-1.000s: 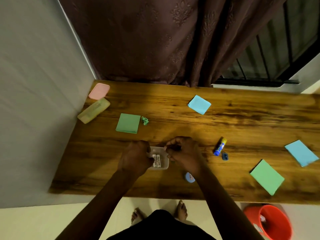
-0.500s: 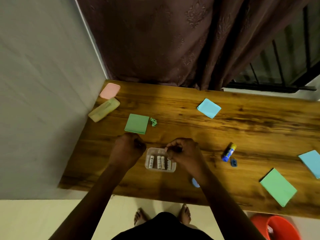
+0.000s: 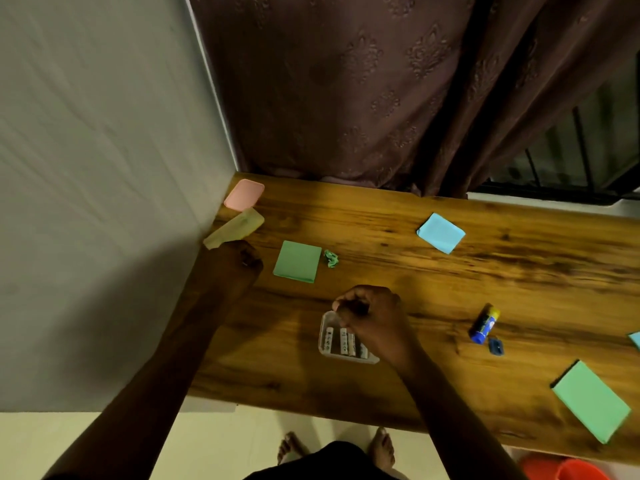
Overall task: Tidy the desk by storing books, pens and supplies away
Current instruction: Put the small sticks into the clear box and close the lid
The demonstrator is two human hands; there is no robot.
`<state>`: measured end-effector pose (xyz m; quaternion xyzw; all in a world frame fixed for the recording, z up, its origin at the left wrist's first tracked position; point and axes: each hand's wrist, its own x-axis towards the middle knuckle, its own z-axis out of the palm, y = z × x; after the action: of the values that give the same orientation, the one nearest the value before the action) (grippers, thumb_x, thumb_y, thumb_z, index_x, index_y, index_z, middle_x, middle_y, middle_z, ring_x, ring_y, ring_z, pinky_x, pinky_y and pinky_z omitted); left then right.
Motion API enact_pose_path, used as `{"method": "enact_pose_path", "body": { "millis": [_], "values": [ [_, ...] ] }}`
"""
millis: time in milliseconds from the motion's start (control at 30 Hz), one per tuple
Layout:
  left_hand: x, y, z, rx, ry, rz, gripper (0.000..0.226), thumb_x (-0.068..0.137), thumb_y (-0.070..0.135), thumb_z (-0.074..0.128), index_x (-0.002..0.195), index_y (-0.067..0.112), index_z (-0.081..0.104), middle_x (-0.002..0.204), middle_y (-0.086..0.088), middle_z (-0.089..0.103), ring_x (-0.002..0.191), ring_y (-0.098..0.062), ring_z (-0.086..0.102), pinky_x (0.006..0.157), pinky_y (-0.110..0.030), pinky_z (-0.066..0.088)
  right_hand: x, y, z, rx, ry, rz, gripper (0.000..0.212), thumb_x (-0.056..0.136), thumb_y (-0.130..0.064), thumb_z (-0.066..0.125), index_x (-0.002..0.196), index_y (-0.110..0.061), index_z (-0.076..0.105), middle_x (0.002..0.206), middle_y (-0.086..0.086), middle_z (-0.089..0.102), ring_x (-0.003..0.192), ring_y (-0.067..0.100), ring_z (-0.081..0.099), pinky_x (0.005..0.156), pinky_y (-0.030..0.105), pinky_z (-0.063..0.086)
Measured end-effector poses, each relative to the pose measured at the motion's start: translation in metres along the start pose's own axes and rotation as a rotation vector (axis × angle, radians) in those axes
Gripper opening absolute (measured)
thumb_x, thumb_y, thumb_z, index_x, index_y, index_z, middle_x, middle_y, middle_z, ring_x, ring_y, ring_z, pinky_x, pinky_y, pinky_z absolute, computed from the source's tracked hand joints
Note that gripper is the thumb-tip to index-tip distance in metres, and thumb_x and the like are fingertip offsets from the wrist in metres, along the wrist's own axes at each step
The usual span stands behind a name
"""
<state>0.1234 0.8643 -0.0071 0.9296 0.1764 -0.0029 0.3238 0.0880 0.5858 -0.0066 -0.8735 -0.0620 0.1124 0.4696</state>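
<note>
We judge left hand (image 3: 239,268) clenched, empty; right hand (image 3: 372,317) at clear box (image 3: 330,346), grasp unclear; snagged rim could tip it.

Brown wood-grain desk (image 3: 398,216), green pad (image 3: 298,261), light-blue pad (image 3: 440,233), pink lid (image 3: 244,194).

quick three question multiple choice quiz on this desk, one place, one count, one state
1. Relative to the clear box, the glue stick lies: A) left B) right, by the sharpener C) on top
2. Green pads on the desk: A) one B) four C) two
3. The right hand is: A) curled over the box B) flat on the desk C) gripping the glue stick

1 B: it sits further right. 2 C: far green pad, near green pad. 3 A: it hangs curled above the box.
</note>
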Motion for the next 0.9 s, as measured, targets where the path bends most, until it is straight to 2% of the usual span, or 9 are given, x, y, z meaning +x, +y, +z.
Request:
{"method": "enact_pose_path", "body": {
  "millis": [33,167,300,367,433,567,667,767,900],
  "values": [
    [0.001,0.0,-0.001,0.019,0.009,0.015,0.017,0.09,0.014,0.067,0.076,0.01,0.059,0.078,-0.003,0.059,0.079,-0.025,0.06,0.079,-0.037,0.051,-0.001,0.001,0.0,0.007,0.013,0.004,0.005,0.09,-0.031,0.075,0.087,-0.029,0.078,0.08,-0.017,0.076,0.074,0.0,0.072,0.076,0.036,0.063],
    [-0.006,0.009,0.01,-0.019,0.058,0.116,0.01,0.092,0.012,0.07,0.084,0.006,0.066,0.084,-0.003,0.063,0.081,-0.022,0.06,0.061,-0.014,0.033,-0.006,0.009,-0.009,0.042,0.076,0.037,0.007,0.092,-0.024,0.074,0.087,-0.027,0.078,0.081,-0.017,0.076,0.076,0.003,0.073,0.076,0.034,0.062],
    [-0.001,0.022,0.038,-0.051,0.011,0.199,0.013,0.088,0.024,0.078,0.089,0.011,0.074,0.094,-0.003,0.075,0.083,-0.009,0.066,0.06,-0.006,0.035,-0.011,0.019,-0.028,0.038,0.142,0.049,0.006,0.091,-0.025,0.073,0.091,-0.024,0.079,0.084,-0.011,0.077,0.078,0.004,0.073,0.074,0.039,0.063],
    [0.001,0.032,0.046,-0.041,0.005,0.216,0.012,0.088,0.025,0.077,0.089,0.014,0.075,0.093,0.0,0.075,0.075,-0.001,0.06,0.061,-0.009,0.039,-0.012,0.023,-0.037,0.022,0.166,0.046,0.005,0.091,-0.022,0.073,0.091,-0.023,0.079,0.082,-0.011,0.077,0.076,0.003,0.073,0.072,0.038,0.062],
    [0.005,0.04,0.05,-0.055,0.0,0.224,0.01,0.088,0.025,0.077,0.089,0.015,0.075,0.093,0.0,0.075,0.075,-0.004,0.061,0.063,-0.015,0.047,-0.011,0.025,-0.045,0.019,0.173,0.042,0.006,0.09,-0.018,0.074,0.091,-0.022,0.078,0.082,-0.01,0.077,0.074,0.003,0.073,0.072,0.038,0.063],
    [0.019,0.053,0.053,-0.058,0.012,0.242,0.009,0.087,0.023,0.078,0.086,0.015,0.073,0.084,0.006,0.067,0.074,-0.008,0.061,0.061,-0.015,0.042,0.013,0.029,-0.055,0.047,0.151,0.06,0.004,0.09,-0.022,0.075,0.091,-0.026,0.077,0.082,-0.011,0.077,0.077,0.004,0.074,0.078,0.037,0.063],
    [0.026,0.055,0.049,-0.012,0.08,0.231,0.009,0.086,0.023,0.078,0.083,0.015,0.073,0.083,0.003,0.07,0.075,-0.011,0.062,0.064,-0.021,0.043,0.04,0.026,-0.056,0.074,0.103,0.031,0.007,0.091,-0.021,0.075,0.091,-0.029,0.077,0.084,-0.014,0.077,0.081,0.001,0.073,0.079,0.029,0.06],
    [0.034,0.048,0.043,0.044,0.133,0.136,0.015,0.089,0.022,0.073,0.079,0.011,0.072,0.083,-0.008,0.073,0.076,-0.024,0.068,0.065,-0.03,0.051,0.075,0.016,-0.055,0.034,0.035,-0.027,0.009,0.091,-0.021,0.074,0.09,-0.03,0.077,0.083,-0.018,0.075,0.082,-0.004,0.07,0.074,0.015,0.054],
    [0.044,0.042,0.029,-0.025,0.192,0.009,0.011,0.091,0.017,0.069,0.088,0.007,0.072,0.085,-0.004,0.07,0.078,-0.023,0.064,0.067,-0.028,0.052,0.13,-0.001,-0.044,-0.049,-0.016,-0.118,0.015,0.088,-0.019,0.074,0.084,-0.032,0.072,0.08,-0.02,0.07,0.079,-0.004,0.067,0.074,0.018,0.054]
  ]
}}
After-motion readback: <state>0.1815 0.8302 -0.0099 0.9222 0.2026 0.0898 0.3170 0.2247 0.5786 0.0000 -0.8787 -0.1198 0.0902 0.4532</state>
